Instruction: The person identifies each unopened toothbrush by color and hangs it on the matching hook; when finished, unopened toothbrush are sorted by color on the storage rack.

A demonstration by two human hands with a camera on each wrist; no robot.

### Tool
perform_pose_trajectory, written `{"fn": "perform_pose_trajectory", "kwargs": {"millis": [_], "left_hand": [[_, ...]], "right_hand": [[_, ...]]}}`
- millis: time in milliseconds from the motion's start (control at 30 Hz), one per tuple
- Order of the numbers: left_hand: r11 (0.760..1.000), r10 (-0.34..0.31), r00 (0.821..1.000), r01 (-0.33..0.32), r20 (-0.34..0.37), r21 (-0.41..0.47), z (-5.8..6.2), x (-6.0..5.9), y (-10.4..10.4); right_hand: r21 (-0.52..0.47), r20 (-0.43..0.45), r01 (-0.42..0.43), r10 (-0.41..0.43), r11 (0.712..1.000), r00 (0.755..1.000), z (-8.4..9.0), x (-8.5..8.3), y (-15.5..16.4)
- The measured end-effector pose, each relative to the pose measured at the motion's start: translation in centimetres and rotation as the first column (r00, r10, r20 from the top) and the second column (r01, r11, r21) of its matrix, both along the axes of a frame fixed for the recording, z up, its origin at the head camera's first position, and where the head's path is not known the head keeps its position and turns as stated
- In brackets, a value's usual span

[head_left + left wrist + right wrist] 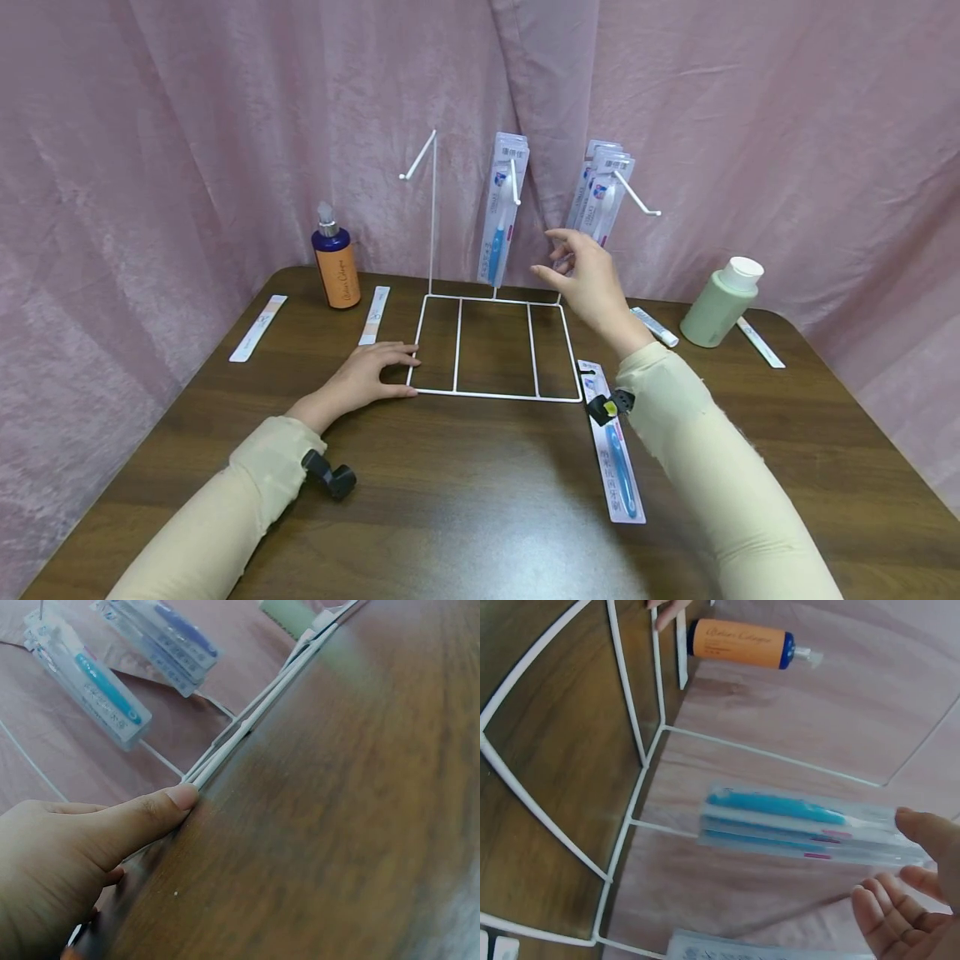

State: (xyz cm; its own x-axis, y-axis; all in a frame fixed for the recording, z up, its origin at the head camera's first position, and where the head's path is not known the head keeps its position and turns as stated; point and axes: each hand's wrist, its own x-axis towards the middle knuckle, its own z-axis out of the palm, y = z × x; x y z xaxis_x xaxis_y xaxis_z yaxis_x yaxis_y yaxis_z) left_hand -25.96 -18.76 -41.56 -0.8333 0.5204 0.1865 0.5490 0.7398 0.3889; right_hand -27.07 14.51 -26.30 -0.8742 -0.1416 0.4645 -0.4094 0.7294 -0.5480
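Nearest, at six o'clock from the wire rack (495, 346), a packaged toothbrush (617, 454) lies flat on the brown table (465, 500), partly under the right sleeve. At about nine o'clock of the rack's base the left hand (367, 379) rests palm down on the table, fingers straight, its thumb (154, 814) pressed against the near left corner of the white wire frame; it holds nothing. Further back, at about two o'clock of the base, the right hand (588, 279) is raised in the air with fingers spread loosely wide and empty, just beside the toothbrush packs (600, 196) that hang on the rack's right hook. A second bunch of packs (502, 208) hangs on the middle hook at twelve o'clock; the left hook (417, 156) is bare. Beyond the left hand, at eleven o'clock, stands an orange pump bottle (335, 262), with two flat paper strips (258, 327) near it. At two o'clock a pale green bottle (720, 304) stands near the table's far right edge, a small tube (655, 327) lying just beside it.
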Motion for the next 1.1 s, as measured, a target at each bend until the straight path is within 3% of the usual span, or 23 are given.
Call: {"fn": "perform_pose_trajectory", "kwargs": {"millis": [233, 700, 1100], "left_hand": [[1.0, -0.005, 1.0, 0.005, 0.005, 0.0, 0.1, 0.0, 0.0], [1.0, -0.003, 1.0, 0.003, 0.002, -0.002, 0.0, 0.0, 0.0], [1.0, -0.002, 1.0, 0.002, -0.003, 0.003, -0.1, -0.1, -0.1]], "right_hand": [[0.105, 0.028, -0.037, 0.034, 0.994, 0.999, 0.1, 2.6, 1.9], [0.212, 0.077, -0.056, 0.04, 0.976, 0.996, 0.0, 7.2, 5.2], [0.226, 0.08, -0.053, 0.035, 0.973, 0.996, -3.5, 10.0, 8.0]]}}
